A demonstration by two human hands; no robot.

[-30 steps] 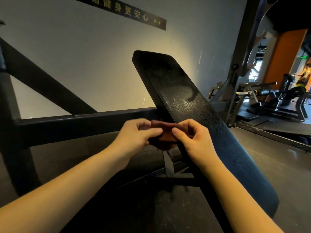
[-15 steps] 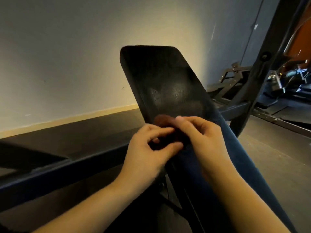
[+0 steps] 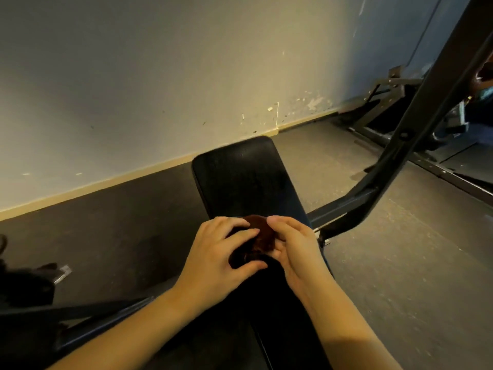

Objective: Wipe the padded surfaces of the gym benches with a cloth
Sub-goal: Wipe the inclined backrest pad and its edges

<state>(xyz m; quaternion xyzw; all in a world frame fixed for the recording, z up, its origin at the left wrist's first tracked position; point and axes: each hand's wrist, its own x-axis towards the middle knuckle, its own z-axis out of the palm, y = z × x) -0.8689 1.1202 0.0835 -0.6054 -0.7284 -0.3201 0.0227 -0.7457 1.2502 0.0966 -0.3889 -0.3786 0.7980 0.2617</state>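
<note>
head view: a black padded leather-look bench (image 3: 241,180) runs away from the person toward a scuffed pale wall (image 3: 160,76), its rounded far end near the skirting. a small dark reddish-brown bunched cloth (image 3: 261,236) sits over the near-middle of the pad, held between both hands. the left hand (image 3: 217,253) curls its fingers over the top of the cloth with the thumb tucked underneath, grasping it; the right hand (image 3: 297,249) pinches the cloth's right edge with bent fingertips. whether the cloth presses on the pad or is lifted just off it cannot be told. a slanted black steel frame bar (image 3: 416,129) stands to the right on the grey rubber floor (image 3: 400,263)

judging by the gathering grip, the step in hand looks like folding or bunching the cloth into a wiping wad, not the stroke itself. the next move calls for flattening the wad on the pad with one hand and sweeping it along the surface toward the far end, covering the edges
</note>
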